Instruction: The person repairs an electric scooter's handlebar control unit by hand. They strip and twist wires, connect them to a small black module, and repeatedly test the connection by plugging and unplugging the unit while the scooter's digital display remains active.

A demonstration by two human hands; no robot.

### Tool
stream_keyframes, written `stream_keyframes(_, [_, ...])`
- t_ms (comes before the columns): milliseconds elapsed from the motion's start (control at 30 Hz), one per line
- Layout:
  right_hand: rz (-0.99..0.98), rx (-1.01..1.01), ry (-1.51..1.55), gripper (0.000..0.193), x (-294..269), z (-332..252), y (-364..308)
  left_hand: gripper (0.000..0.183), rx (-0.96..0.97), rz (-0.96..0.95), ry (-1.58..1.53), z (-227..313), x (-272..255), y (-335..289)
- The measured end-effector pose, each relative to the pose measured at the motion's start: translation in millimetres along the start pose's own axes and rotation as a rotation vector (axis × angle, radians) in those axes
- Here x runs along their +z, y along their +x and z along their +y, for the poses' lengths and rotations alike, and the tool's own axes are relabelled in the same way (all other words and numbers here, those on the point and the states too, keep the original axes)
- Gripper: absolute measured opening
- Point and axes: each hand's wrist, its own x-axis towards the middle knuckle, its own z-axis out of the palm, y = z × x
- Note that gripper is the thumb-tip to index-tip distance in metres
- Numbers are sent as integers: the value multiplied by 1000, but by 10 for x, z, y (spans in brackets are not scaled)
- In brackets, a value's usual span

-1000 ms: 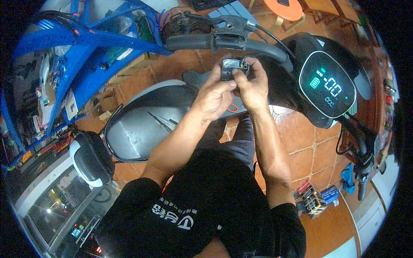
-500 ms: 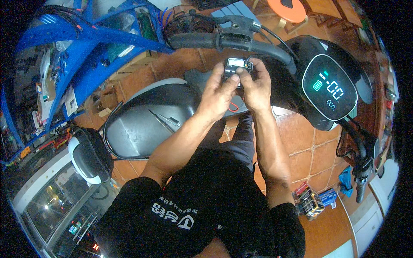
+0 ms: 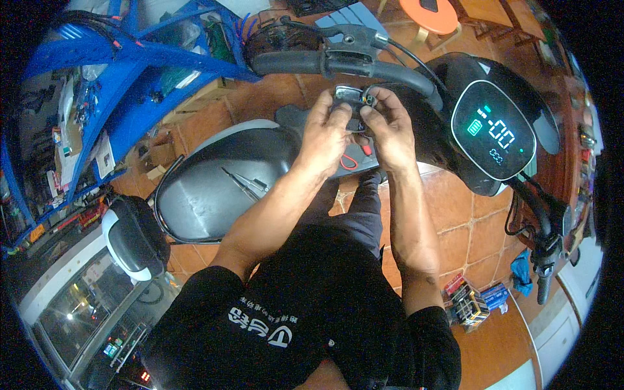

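Both my hands hold a small dark housing (image 3: 350,97) between thumbs and fingers, just below the handlebar (image 3: 351,65) of an electric scooter. It has a shiny rectangular recess on top and a few thin coloured wires at its right end. My left hand (image 3: 326,135) grips the left side, thumb on the near face. Closed on the right end, by the wires, is my right hand (image 3: 392,133). My fingers hide its underside. Beneath them a red loop of wire (image 3: 349,161) lies on the footboard. Two slim pointed tools (image 3: 244,184) rest on the black seat (image 3: 201,195).
The lit dashboard (image 3: 495,130) is close on my right. A blue metal rack (image 3: 162,62) with parts stands at the left. An orange stool (image 3: 429,14) is at the far side. Small boxes (image 3: 469,302) sit on a wooden surface at the lower right.
The housing has tilted in my hands, and its bright recess now looks darker. My right thumb has shifted toward the wire end. More of the red wire shows below.
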Motion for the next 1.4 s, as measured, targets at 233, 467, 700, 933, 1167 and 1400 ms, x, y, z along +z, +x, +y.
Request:
stream_keyframes(233, [-75,79,60,32,-65,-126,-50,21,40,53,63,-14,45,31])
stream_keyframes(467, [-36,-9,-37,33,-12,-153,-149,22,37,58,97,0,81,-4])
stream_keyframes(700, [8,84,-90,15,58,-152,-18,21,103,54,150,-25,42,-18])
stream_keyframes(933, [44,37,-238,13,47,-151,-24,19,-39,-7,36,17,-32,13])
stream_keyframes(1167, [16,-113,-234,32,-391,-15,-72,16,-54,-77,76,228,-48,104])
stream_keyframes(1400, [31,276,-701,20,-2128,2164,-130,27,-51,-20,243,267,-53,62])
